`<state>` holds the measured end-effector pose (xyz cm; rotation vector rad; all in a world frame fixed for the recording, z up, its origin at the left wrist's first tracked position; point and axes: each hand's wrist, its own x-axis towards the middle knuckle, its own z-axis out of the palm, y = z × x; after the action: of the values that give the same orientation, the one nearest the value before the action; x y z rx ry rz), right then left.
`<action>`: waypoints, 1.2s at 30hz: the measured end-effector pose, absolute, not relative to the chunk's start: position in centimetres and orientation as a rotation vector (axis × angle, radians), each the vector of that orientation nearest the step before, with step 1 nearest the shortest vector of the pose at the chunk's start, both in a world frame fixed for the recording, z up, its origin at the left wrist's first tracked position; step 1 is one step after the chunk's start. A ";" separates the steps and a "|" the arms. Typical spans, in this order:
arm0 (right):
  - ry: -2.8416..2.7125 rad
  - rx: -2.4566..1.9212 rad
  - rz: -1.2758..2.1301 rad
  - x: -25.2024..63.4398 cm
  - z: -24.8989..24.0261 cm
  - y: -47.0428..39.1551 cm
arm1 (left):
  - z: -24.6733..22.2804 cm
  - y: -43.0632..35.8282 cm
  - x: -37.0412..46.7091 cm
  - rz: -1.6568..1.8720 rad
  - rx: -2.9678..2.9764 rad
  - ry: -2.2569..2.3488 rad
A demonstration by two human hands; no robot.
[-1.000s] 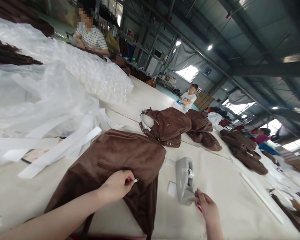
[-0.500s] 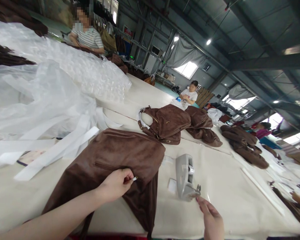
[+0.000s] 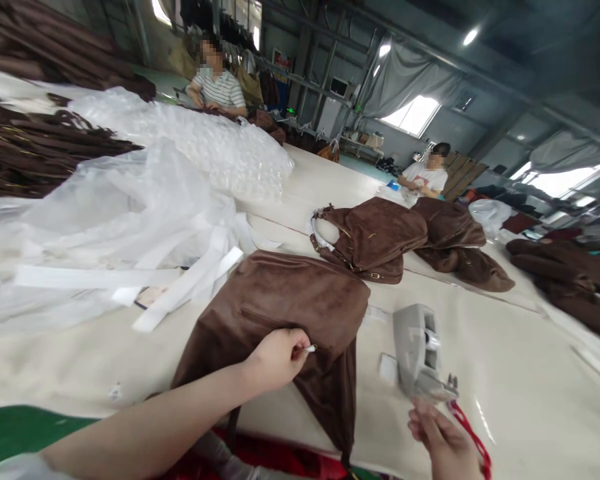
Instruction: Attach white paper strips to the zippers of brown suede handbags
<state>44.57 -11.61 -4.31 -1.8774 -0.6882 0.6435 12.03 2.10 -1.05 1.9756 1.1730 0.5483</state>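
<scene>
A dark brown soft leather-like bag (image 3: 285, 287) lies on the table in front of me, its narrow end hanging toward the near edge. My left hand (image 3: 280, 360) rests over it, thumb and finger pinched on a small zip pull (image 3: 310, 348) wrapped in white. To the right stands a grey tape dispenser (image 3: 414, 347) with a roll inside. My right hand (image 3: 445, 433) is just below its front end, fingertips pinched on what looks like a short end of clear tape; blur hides its exact shape. A red cord (image 3: 473, 433) runs beside that hand.
Finished-looking brown bags (image 3: 385, 233) lie beyond the dispenser. Clear plastic bags (image 3: 180, 140) and white strips (image 3: 190, 293) are heaped at left, near stacked brown pieces (image 3: 35, 153). A small white square (image 3: 389, 368) lies by the dispenser. Two people (image 3: 217, 87) work across the table.
The view has swung left, so everything sits farther right. My right hand has shifted slightly left along the dispenser's front. My left hand keeps its pinch on the zip pull.
</scene>
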 end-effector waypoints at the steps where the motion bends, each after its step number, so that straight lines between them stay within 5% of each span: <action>1: -0.663 -1.790 0.793 42.1 -3.7 -10.8 | -1.0 2.0 12.0 0.560 2.007 1.167; 11: -0.887 -1.416 1.411 26.5 -2.0 -3.5 | -1.7 1.2 11.4 0.582 2.301 1.153; 36: -1.028 -1.542 1.273 26.5 -3.3 -2.6 | 0.1 1.1 11.3 0.666 1.913 1.045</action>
<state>26.46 -2.58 -3.29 -1.5424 -1.0282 1.2729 11.28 1.09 0.08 1.9129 1.0453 0.6659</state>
